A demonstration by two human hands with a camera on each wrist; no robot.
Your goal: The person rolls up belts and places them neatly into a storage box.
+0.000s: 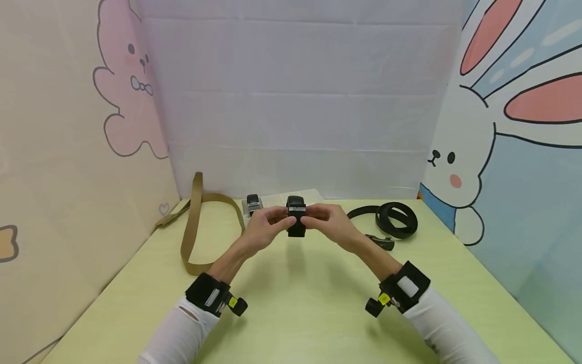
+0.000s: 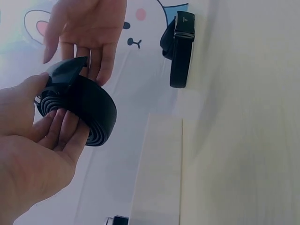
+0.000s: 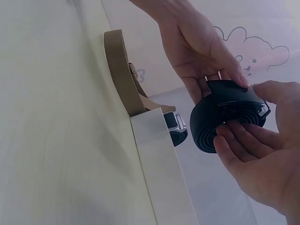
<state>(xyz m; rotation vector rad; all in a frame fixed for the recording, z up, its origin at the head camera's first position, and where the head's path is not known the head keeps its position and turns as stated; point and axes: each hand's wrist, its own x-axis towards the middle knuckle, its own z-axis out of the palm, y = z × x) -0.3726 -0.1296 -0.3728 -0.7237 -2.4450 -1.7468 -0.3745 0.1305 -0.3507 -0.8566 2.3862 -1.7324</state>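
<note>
A tightly coiled black belt [image 1: 296,228] is held up above the table between both hands, its end and buckle part lying over the top of the coil. My left hand [image 1: 263,227] grips it from the left, fingers under the coil [image 2: 96,110] and thumb over the top. From the right, my right hand [image 1: 334,224] holds the same roll, its thumb on the flap of the belt [image 3: 206,124] and its fingertips against the coil's underside.
Behind the hands stands a white box [image 3: 161,168] with another coiled belt [image 1: 253,203] at its left end, silver on its buckle. A tan webbing belt [image 1: 191,237] lies looped at left. Another black belt [image 1: 396,220], partly coiled, lies at right on the pale table [image 1: 300,313].
</note>
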